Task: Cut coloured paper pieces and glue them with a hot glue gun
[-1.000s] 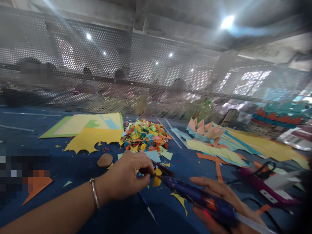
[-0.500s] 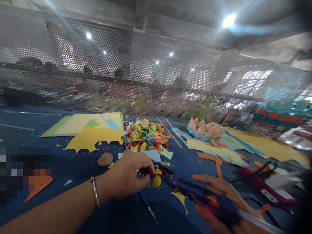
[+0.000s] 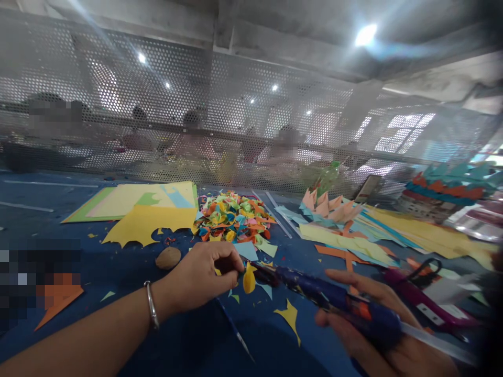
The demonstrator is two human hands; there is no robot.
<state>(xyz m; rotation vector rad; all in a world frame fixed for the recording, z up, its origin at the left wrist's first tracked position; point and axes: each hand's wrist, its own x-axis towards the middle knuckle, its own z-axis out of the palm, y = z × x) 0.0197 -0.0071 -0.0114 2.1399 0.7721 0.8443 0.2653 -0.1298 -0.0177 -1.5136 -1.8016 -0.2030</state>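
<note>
And here the left hand [image 3: 210,269] is hovering over the blue tabletop [image 3: 173,345], its grip pinching a small yellow paper piece [image 3: 249,278] between thumb and forefinger, and that piece is hanging on the near side of the colourful heap of scraps [image 3: 233,217]! Across from it, the right hand [image 3: 412,358] is wrapping its grip round a dark blue glue gun [image 3: 334,293], whose front end is pointing at the yellow piece, but a dark blur is filling the space between, so I cannot tell whether the two are touching. A pale glue stick [image 3: 436,343] is poking out of the gun's back end, a thin blue brush [image 3: 232,322] is lying just below the left hand, a yellow scrap [image 3: 290,315] is resting near the gun, a silver bangle [image 3: 151,306] is circling the left wrist, and a purple power strip [image 3: 428,306] is lying beside the right hand
</note>
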